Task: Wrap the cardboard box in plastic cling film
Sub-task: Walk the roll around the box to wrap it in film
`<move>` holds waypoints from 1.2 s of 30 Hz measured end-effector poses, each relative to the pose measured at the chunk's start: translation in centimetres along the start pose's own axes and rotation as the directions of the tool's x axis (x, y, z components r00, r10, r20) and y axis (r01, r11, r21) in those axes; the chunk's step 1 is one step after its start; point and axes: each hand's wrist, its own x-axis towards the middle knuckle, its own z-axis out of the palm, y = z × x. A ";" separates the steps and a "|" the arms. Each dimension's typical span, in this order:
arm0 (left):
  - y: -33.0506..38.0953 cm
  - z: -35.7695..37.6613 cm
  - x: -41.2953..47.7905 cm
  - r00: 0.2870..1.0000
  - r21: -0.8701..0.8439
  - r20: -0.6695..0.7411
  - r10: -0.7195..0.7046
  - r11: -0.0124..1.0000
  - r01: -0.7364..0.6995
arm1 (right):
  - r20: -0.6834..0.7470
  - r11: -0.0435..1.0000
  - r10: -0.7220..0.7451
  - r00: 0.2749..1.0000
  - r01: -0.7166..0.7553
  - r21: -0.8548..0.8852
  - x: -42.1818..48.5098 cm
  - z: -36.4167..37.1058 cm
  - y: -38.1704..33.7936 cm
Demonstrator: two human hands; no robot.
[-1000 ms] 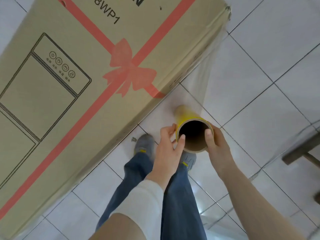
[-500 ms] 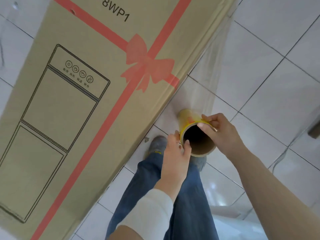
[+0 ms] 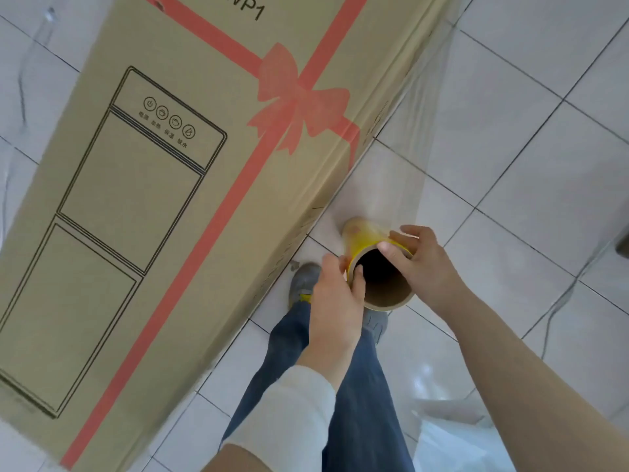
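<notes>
Beside ribboned tan box [image 3: 153,199] | left hand [image 3: 335,301], right hand [image 3: 422,267] grip yellow film roll [image 3: 360,237]

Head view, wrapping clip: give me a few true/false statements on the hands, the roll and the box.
1. The left hand and right hand both grip the cling film roll at its open end. True.
2. Clear film stretches from the roll up to the cardboard box. True.
3. The box lies on a table. False: it stands on the tiled floor.
4. The printed ribbon on the box is blue. False: it is red.
</notes>
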 end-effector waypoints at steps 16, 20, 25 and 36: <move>-3.4 -3.7 1.0 0.983 0.127 0.149 0.107 0.984 -0.126 | -0.094 0.978 0.125 0.988 -0.107 0.177 -3.1 5.1 2.4; -4.9 -5.1 0.4 0.955 0.175 0.255 0.149 0.965 -0.197 | -0.048 0.991 0.123 0.991 -0.119 0.067 -3.6 6.6 1.3; -5.9 -4.7 0.0 0.980 0.002 0.201 -0.002 1.000 0.002 | -0.055 0.960 0.137 0.989 -0.119 0.254 -5.2 8.0 2.2; -6.9 -4.6 -1.3 0.985 0.146 0.154 0.075 0.984 -0.098 | -0.188 0.982 0.112 0.976 -0.080 0.169 -6.9 9.2 4.8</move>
